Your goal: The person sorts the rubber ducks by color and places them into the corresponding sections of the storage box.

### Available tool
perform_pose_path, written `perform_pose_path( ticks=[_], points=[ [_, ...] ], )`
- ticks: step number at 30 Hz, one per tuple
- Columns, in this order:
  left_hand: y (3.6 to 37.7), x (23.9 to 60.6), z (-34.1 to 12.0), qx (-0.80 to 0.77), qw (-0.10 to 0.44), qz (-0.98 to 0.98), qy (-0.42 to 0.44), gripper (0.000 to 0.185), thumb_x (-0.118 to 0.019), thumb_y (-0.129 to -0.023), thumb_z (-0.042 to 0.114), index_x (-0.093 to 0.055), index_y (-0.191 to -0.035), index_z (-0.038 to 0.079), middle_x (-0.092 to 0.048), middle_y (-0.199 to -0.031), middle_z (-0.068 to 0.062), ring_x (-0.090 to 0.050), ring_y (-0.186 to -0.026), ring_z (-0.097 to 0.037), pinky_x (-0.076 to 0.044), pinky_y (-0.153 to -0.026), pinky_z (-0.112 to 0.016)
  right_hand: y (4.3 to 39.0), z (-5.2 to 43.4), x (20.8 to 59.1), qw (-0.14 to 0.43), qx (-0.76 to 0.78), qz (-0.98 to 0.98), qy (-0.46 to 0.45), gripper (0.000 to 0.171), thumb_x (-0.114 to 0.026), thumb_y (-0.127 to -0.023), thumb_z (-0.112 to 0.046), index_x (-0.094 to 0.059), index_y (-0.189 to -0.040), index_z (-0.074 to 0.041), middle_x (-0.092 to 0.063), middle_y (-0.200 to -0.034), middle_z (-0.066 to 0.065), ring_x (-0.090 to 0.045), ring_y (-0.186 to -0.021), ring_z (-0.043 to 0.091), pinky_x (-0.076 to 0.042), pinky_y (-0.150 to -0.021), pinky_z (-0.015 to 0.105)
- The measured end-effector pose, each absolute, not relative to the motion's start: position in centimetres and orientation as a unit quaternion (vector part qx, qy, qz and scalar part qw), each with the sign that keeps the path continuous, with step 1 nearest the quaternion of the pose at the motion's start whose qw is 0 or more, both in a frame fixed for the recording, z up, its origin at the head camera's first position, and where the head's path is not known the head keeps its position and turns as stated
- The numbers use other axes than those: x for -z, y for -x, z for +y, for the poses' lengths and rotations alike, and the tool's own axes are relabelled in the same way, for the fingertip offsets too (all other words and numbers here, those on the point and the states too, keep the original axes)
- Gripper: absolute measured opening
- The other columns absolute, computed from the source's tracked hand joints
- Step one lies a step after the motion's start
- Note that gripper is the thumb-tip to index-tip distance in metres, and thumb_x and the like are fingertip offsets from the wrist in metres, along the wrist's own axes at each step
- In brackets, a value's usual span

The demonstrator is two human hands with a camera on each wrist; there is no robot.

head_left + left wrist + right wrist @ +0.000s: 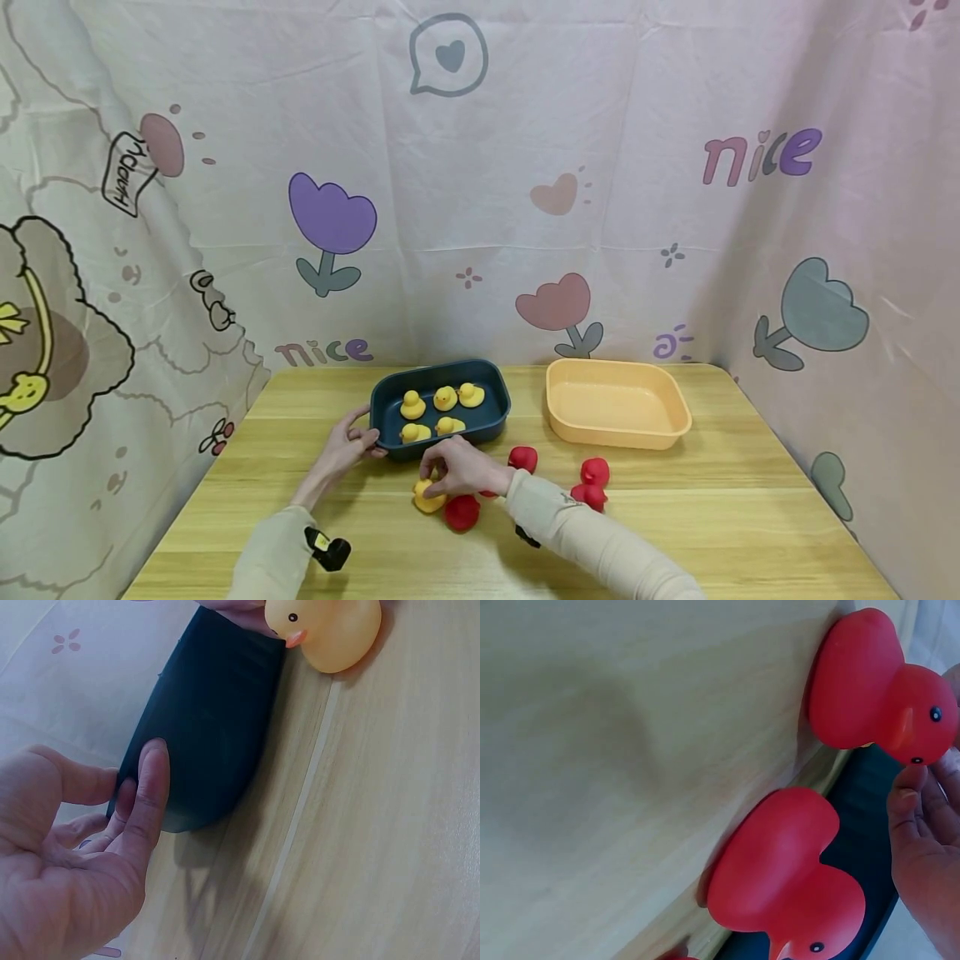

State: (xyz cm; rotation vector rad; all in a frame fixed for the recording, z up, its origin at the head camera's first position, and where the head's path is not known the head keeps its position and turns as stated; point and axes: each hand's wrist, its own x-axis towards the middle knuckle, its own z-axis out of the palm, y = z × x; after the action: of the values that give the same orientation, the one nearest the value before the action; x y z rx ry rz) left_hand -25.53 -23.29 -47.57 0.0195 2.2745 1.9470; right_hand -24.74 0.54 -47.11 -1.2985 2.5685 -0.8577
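Observation:
My left hand rests at the front left corner of a dark blue tray that holds several yellow ducks. In the left wrist view its straight fingers lie against the tray's outer wall. My right hand reaches across in front of the tray, its fingers curled over a yellow duck on the table. That duck sits right beside the tray. A red duck lies just right of it. The right wrist view shows two red ducks by the tray.
An empty orange tray stands to the right of the blue one. Three more red ducks lie on the wooden table. Printed cloth walls close in the back and both sides.

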Motion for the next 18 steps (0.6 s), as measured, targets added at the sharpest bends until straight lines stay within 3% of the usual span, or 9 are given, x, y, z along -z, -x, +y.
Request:
perform_pose_path(
  ticks=[12,18],
  points=[
    [25.3,47.1,-23.2,-0.648,0.085,0.757,0.002,0.061,-0.047,-0.091,0.005,-0.015,-0.142,0.006,-0.060,-0.089,-0.014,-0.065,-0.072,-0.020,-0.054,-0.080,-0.044,24.6,0.8,46.0,0.057,0.318,0.841,0.435,0.022,-0.072,-0.073,-0.029,-0.066,-0.091,-0.017,-0.062,-0.073,-0.005,-0.046,-0.060,-0.003,-0.044,-0.054,0.008],
    [25.3,47.2,-23.2,-0.648,0.081,0.757,-0.004,0.060,-0.047,-0.090,0.004,-0.016,-0.142,0.006,-0.060,-0.090,-0.016,-0.065,-0.071,-0.019,-0.054,-0.079,-0.044,24.9,1.3,45.4,0.058,0.342,0.835,0.428,0.021,-0.072,-0.074,-0.026,-0.067,-0.092,-0.017,-0.059,-0.071,-0.007,-0.047,-0.061,-0.001,-0.045,-0.054,0.010]
  ],
)
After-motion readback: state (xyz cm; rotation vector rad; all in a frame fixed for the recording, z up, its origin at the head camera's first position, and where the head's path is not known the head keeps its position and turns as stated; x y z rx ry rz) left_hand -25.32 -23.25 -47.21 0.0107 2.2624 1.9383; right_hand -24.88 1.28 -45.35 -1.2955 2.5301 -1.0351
